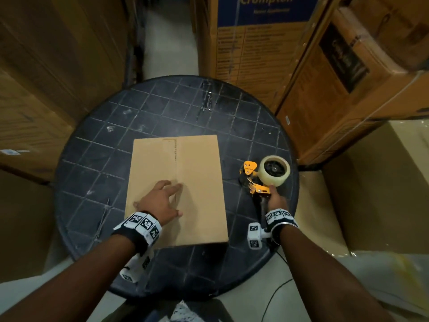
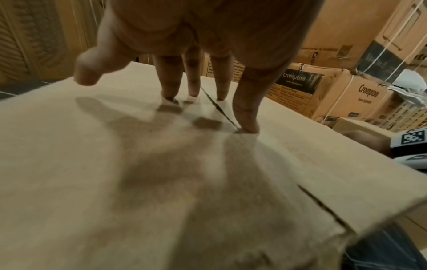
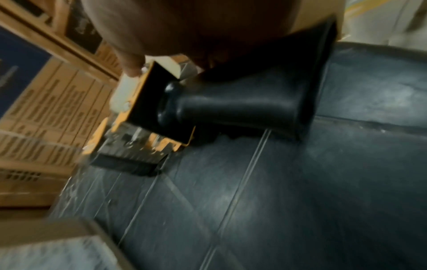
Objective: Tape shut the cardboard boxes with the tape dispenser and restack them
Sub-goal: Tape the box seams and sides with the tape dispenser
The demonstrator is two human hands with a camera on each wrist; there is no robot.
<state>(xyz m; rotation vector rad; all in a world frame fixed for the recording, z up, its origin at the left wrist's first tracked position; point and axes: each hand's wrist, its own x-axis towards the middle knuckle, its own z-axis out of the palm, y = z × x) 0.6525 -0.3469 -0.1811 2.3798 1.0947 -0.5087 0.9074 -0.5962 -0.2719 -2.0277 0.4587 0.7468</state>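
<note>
Two hands: both work at a round table hemmed in by stacked cartons.
Left hand (image 1: 162, 201): spread flat on the cardboard box, palm down, fingers straight; the left wrist view shows the fingertips (image 2: 248, 126) pressing the lid on either side of the centre seam.
Cardboard box (image 1: 199, 182): plain tan, smooth and matte, rectangular, lying flat in the middle of the table; its two top flaps meet in a narrow dark seam that runs from the near edge to the far edge.
Right hand (image 1: 276, 201): wraps the black handle of the tape dispenser, thumb laid on the yellow frame.
Tape dispenser (image 1: 260, 182): yellow metal frame, smooth black moulded grip flaring at its base, a thick roll of glossy, pale translucent tape on a black hub; it sits at the table's right edge, just right of the box and apart from it.
Table (image 1: 97, 159): round top, dark slate-blue, scored with a grid of fine pale lines like tiles, its surface scuffed and smeared white.
Surroundings: large brown corrugated cartons (image 1: 260, 43) stand on the far side and right, some printed "Crompton" on blue or black panels and bound with thin white strapping.
Wrists: each wears a black band with white blocks carrying black-and-white square markers.
</note>
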